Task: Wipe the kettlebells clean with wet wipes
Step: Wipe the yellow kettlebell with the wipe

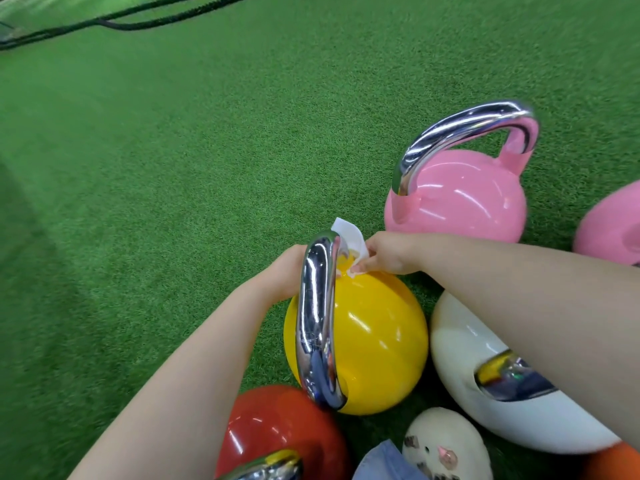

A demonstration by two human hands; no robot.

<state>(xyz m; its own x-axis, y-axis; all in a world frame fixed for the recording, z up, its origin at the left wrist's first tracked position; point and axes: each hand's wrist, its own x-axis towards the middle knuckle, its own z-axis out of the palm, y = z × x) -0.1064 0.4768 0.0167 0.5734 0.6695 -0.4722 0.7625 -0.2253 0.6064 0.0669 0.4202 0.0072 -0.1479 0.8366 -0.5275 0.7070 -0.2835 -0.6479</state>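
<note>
Floor: green turf [207,161], filling most of the frame.
Yellow kettlebell [367,341]: lower centre, upright on the turf, chrome handle [317,317] arching over its left side.
Left hand [289,271]: behind the top of the chrome handle, partly hidden; fingers appear curled round the handle.
Right hand [384,252]: just right of the handle top, fingertips pinching a white wet wipe [348,239] against the yellow neck beneath the handle.
Pink kettlebell [460,195]: right of centre, upright, near the right hand.
Second pink kettlebell [613,226]: right edge, cut off.
White kettlebell [485,375]: lower right, under the right forearm, just beside the yellow one.
Red kettlebell [277,431]: bottom centre, touching or nearly touching the yellow one.
Black rope [138,20]: upper left, lying on the turf.
</note>
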